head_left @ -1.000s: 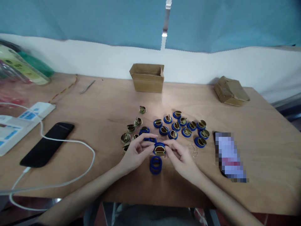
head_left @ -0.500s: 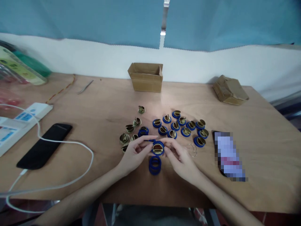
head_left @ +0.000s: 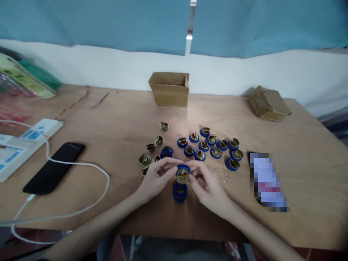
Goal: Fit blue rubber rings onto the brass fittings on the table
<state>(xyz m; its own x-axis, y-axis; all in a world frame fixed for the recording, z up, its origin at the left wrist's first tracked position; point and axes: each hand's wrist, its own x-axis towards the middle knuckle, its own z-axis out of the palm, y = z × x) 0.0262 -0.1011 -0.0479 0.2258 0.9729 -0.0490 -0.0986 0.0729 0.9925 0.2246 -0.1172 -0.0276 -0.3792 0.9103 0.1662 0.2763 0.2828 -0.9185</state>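
Observation:
At the near middle of the table, my left hand (head_left: 159, 177) and my right hand (head_left: 208, 181) hold one round brass-coloured piece (head_left: 182, 177) with a blue ring (head_left: 184, 167) around it. Fingers of both hands are closed on its left and right edges. Its brass-coloured disc tilts toward me. Just below lie loose blue rings (head_left: 179, 195), overlapping each other. Several brass-coloured pieces without blue rings (head_left: 151, 148) lie beyond my left hand. Ahead and to the right sit several similar pieces with blue rings (head_left: 216, 152).
An open cardboard box (head_left: 171, 96) stands at the back, and a crumpled one (head_left: 269, 103) at the back right. A phone with a lit screen (head_left: 268, 181) lies right. Left are a black phone (head_left: 54, 168), its white cable (head_left: 104, 188) and a power strip (head_left: 32, 141).
The disc of the held piece has swung toward me and now hangs below the blue ring's centre. Both hands stay around it; the whole view has shifted slightly.

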